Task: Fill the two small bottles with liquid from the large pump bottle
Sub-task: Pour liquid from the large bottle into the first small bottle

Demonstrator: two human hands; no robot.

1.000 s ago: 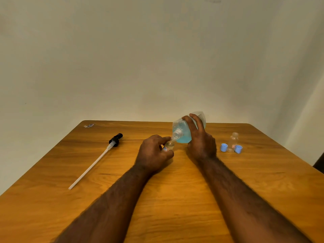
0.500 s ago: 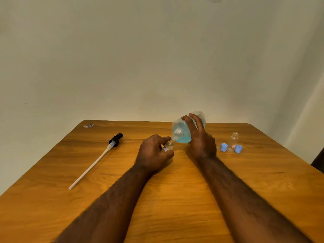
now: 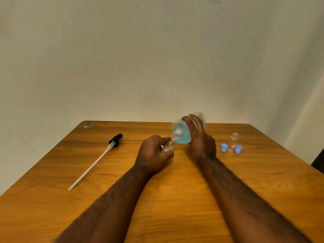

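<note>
R hand (image 3: 199,142) fingers wrapped round tipped pump bottle (image 3: 181,135), neck over 1st small bottle (image 3: 169,146), which L hand (image 3: 154,153) fingers pinch mid-worktop (image 3: 175,199). Fill prob. just begun. 2nd small bottle (image 3: 234,140), 3 o'clock of hands, looks empty, uncapped: not yet filled.

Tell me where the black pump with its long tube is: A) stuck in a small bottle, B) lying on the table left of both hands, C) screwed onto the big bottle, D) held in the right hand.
B: the pump lies flat on the table, left of the left hand holding the small bottle, while the right hand tilts the large bottle, its neck bare.
</note>
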